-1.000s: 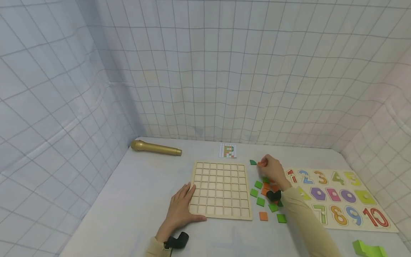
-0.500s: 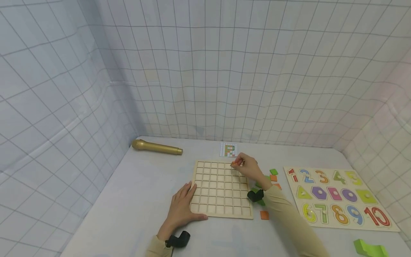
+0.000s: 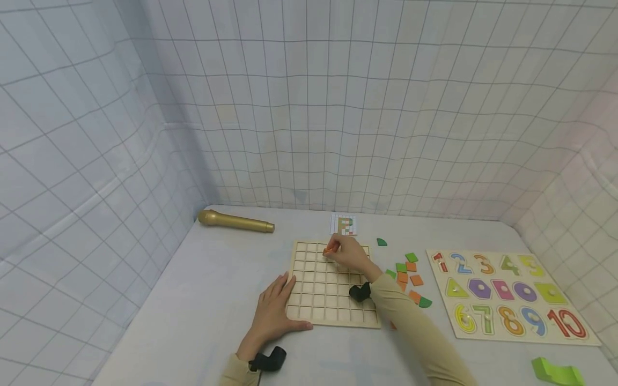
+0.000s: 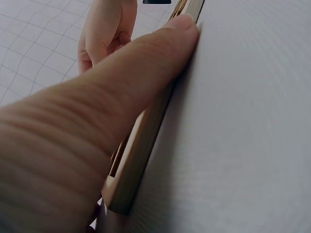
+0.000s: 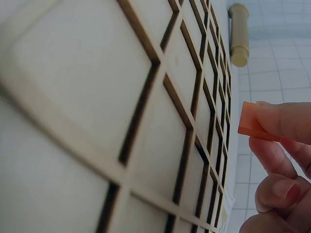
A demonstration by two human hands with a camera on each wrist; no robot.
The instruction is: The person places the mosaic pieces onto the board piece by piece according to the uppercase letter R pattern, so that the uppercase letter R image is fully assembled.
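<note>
Head view: right hand (image 3: 350,253) pinches orange tile (image 3: 328,250) over grid board (image 3: 318,289), near its far edge. Left hand (image 3: 272,308) at board's near-left corner, thumb and fingers spread wide. Number board (image 3: 492,301) toward right edge of desk (image 3: 193,300): 1 to 5 along far row, 6 to 10 along near.

Left wrist view: thumb against board's pale wooden edge.

Right wrist view: tile thin, flat, straight-edged, plain on visible faces.

Booth-like place; gridded cloth walls (image 3: 309,107)
</note>
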